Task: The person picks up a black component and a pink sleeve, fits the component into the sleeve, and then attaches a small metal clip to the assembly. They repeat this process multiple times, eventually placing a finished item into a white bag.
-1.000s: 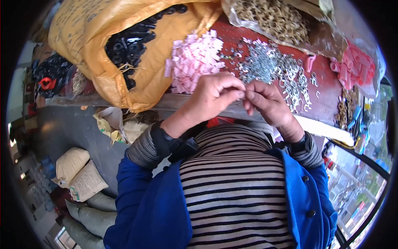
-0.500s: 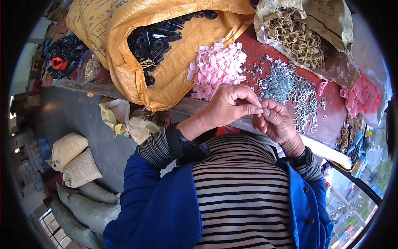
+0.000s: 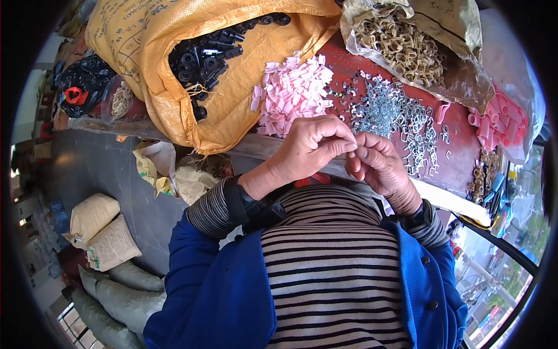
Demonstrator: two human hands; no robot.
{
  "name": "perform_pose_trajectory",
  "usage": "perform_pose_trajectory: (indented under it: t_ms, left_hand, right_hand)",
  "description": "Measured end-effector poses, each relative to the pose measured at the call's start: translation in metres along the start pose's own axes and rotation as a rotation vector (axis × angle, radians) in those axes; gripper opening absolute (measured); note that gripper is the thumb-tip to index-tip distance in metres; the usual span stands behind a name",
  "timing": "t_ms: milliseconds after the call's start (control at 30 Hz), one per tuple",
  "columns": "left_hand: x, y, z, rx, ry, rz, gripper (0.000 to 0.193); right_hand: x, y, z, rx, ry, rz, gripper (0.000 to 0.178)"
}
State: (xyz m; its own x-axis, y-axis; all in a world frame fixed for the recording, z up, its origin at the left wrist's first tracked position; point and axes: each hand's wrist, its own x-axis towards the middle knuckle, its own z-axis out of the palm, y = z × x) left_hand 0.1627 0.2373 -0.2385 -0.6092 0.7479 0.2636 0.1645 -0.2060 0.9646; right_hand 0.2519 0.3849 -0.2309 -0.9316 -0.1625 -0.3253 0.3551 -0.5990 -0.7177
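One big orange sack (image 3: 232,116) gapes up and left of the grip, black parts (image 3: 200,67) inside. Up and right of it, a paper bag (image 3: 450,26) of tan rings (image 3: 401,49). Nearer now: pink strips (image 3: 293,96) heaped just beyond the left hand (image 3: 308,146), silver hooks (image 3: 415,139) scattered just past the right hand (image 3: 383,166). Both hands pinch, thumb to finger, tips meeting; anything between them is too small to make out.

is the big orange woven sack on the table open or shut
Open: the big orange woven sack has its mouth spread wide, with black tubular parts showing inside.
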Motion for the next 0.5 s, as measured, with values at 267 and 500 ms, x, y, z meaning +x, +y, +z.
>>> perform_pose_trajectory:
  t_ms: [267,500]
  left_hand:
    - [-0.0005,-0.0021,0.0018,-0.197,0.018,-0.235,0.005]
    - [-0.0014,-0.0047,0.0009,-0.299,-0.038,-0.214,0.007]
  right_hand:
    - [0.0009,0.0026,0.0015,-0.013,0.014,-0.059,0.015]
    - [-0.0014,-0.0003,0.0016,-0.134,0.034,-0.048,0.014]
